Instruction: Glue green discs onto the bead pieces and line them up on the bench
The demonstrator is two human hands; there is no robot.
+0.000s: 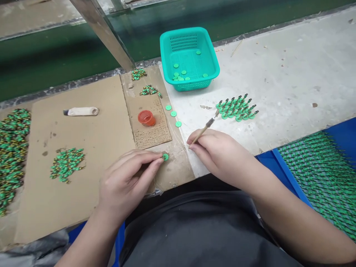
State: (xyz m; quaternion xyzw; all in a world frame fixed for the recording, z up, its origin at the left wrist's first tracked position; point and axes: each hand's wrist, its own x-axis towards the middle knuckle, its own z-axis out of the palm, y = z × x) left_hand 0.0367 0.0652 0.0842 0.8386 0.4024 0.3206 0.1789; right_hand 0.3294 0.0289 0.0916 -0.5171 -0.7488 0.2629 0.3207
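Between thumb and forefinger, my left hand (129, 174) pinches a small figure with a round green base (165, 157), near the table's front edge. Most of the figure is hidden by the fingers. My right hand (214, 148) holds a thin paintbrush (204, 132) like a pen, its tip pointing up and away from me. Just beyond the brush tip, several small dark-topped figures (236, 107) stand upright on green discs in rows. A red cup (146, 118) of liquid sits on a cardboard piece (152, 137). Three loose green discs (173, 114) lie to its right.
A teal basket (190, 85) holding several green discs stands at the back. Heaps of green and gold pieces (12, 155) lie at left, with a smaller pile (67, 164) on cardboard. A whitish tube (82, 111) lies behind it. At right, a blue tray (292, 178) holds rows of green pieces.
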